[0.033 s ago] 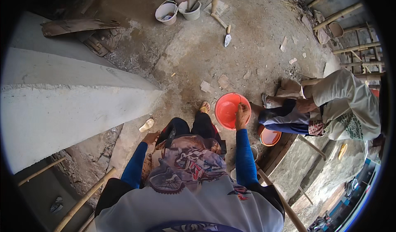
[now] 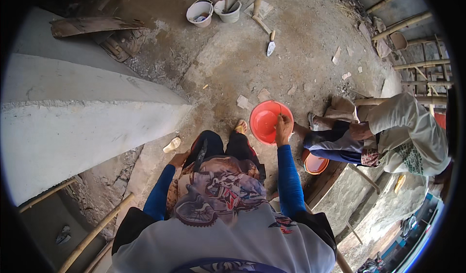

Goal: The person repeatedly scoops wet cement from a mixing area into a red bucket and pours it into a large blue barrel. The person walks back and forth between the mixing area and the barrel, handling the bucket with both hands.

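Note:
A red bucket (image 2: 259,127) hangs or stands in front of me, a little right of my feet, and its inside looks bare. My right hand (image 2: 283,129) is closed on its thin wire handle (image 2: 280,109) above the right side of the rim. Beside my left thigh is my left hand (image 2: 179,159), its fingers partly hidden by the dark trouser leg. A narrow grey blade-like shape (image 2: 199,157) shows against that thigh; I cannot tell whether the hand touches it.
To the right sits another person (image 2: 340,139) beside an orange-red bucket (image 2: 315,163) with reddish contents. A trowel (image 2: 271,44) lies ahead, and whitish buckets (image 2: 199,13) stand further off. A concrete block (image 2: 92,112) rises left; a bamboo pole (image 2: 97,231) runs nearby. A sandal (image 2: 172,145) lies on the ground.
The red bucket and my right hand have shifted slightly up and to the left in the view. My left hand has moved a little closer against the thigh.

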`<action>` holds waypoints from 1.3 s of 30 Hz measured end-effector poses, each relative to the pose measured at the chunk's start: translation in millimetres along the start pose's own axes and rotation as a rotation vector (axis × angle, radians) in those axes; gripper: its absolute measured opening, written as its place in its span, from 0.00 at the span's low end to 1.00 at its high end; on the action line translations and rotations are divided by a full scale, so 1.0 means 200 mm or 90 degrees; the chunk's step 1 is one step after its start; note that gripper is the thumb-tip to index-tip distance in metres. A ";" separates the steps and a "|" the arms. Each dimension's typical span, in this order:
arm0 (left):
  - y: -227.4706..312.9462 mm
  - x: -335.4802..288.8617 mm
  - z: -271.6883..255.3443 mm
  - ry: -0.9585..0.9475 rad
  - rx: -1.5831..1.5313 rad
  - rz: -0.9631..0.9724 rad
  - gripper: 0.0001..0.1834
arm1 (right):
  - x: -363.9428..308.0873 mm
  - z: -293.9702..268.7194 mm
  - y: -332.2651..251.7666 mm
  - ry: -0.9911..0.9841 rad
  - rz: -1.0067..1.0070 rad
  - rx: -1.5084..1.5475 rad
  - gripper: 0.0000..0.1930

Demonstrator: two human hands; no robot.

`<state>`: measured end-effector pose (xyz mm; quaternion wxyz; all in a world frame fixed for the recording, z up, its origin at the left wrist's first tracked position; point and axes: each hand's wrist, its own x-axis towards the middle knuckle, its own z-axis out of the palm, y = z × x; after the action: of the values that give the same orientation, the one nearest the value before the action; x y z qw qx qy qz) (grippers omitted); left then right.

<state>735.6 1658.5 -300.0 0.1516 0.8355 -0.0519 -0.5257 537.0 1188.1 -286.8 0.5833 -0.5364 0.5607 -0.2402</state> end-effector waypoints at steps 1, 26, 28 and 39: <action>0.30 -0.03 -0.06 -0.039 -0.225 0.063 0.42 | 0.21 0.14 -0.14 -0.085 -0.018 0.064 0.12; 1.91 1.49 -3.38 0.337 -0.750 0.210 0.39 | 0.97 4.08 -2.79 -0.763 0.002 0.203 0.09; 1.98 1.60 -3.68 0.301 -0.822 0.169 0.37 | 1.00 4.41 -2.91 -0.821 0.035 0.166 0.10; 1.91 2.33 -5.03 0.644 -1.193 0.247 0.19 | 1.64 6.41 -3.60 -0.986 -0.351 -0.219 0.12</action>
<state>1868.6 1381.2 -181.6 0.8144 0.4849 0.3079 0.0822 2021.2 1132.3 -33.8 0.6336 -0.7492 -0.1205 0.1509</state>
